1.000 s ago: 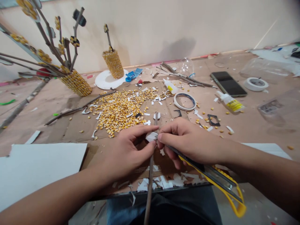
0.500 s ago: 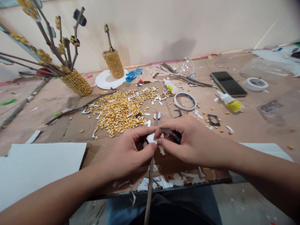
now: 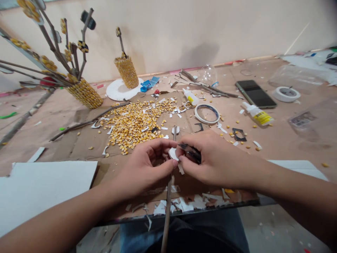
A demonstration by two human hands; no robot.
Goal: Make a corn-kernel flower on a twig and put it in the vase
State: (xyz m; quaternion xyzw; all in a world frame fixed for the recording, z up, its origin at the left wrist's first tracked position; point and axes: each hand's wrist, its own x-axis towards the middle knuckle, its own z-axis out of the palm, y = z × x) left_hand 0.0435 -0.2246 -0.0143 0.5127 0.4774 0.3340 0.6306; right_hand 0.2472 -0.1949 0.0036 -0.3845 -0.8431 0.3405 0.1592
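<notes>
A small white piece of card [image 3: 173,154] is between my two hands, above a thin stick [image 3: 168,207] that runs from the tabletop past its front edge. My left hand [image 3: 150,165] is curled, with its thumb and fingertips at the card's left and lower edges. My right hand [image 3: 210,158] pinches the card's right side. A dark, shiny tool [image 3: 193,153] is tucked in the right palm; its kind is mostly hidden by the fingers. Beyond the hands, another small white piece [image 3: 176,130] lies at the stick's far end.
Corn kernels [image 3: 134,126] are heaped ahead. At the back left stand two corn-covered pots [image 3: 85,94] with twigs. Glue bottles [image 3: 259,114], a tape roll [image 3: 207,113] and a phone [image 3: 255,93] lie right. White board [image 3: 52,182] lies left; paper scraps [image 3: 184,205] line the front edge.
The white card has shifted slightly to the right and tilted, and my right fingers have changed position on it. My left thumb and fingers have loosened a little. The stick stays put.
</notes>
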